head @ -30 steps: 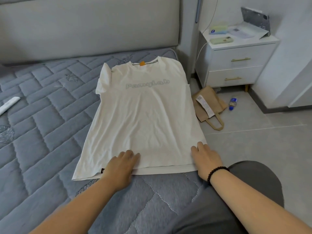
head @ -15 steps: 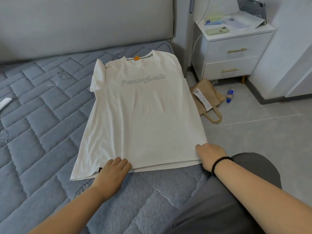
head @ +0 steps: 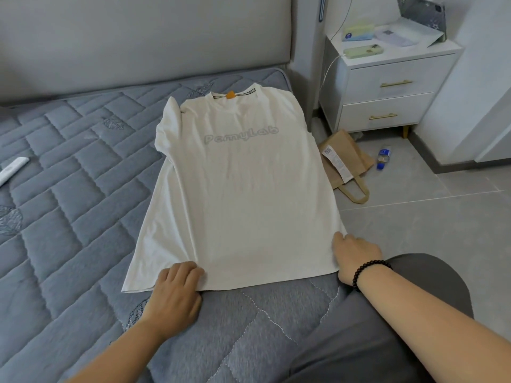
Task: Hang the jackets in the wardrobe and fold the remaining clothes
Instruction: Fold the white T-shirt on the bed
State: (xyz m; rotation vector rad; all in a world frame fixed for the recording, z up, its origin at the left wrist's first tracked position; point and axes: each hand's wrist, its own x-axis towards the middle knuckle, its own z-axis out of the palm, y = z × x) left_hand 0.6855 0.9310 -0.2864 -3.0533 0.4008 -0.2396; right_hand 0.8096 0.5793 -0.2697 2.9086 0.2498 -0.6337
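White cotton T-shirt (head: 243,194), quilted mattress (head: 69,189)

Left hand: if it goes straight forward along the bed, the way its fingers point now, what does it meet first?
The left hand already touches the hem of the white T-shirt, so it would slide onto that shirt first. Beyond it the line looks free up to the headboard, though depth is unclear.

Both hands have slid outward along the T-shirt (head: 243,194) hem, fingers (head: 190,272) now curled gripping it.

soft even daylight, sharp, wide-angle bending at edges.
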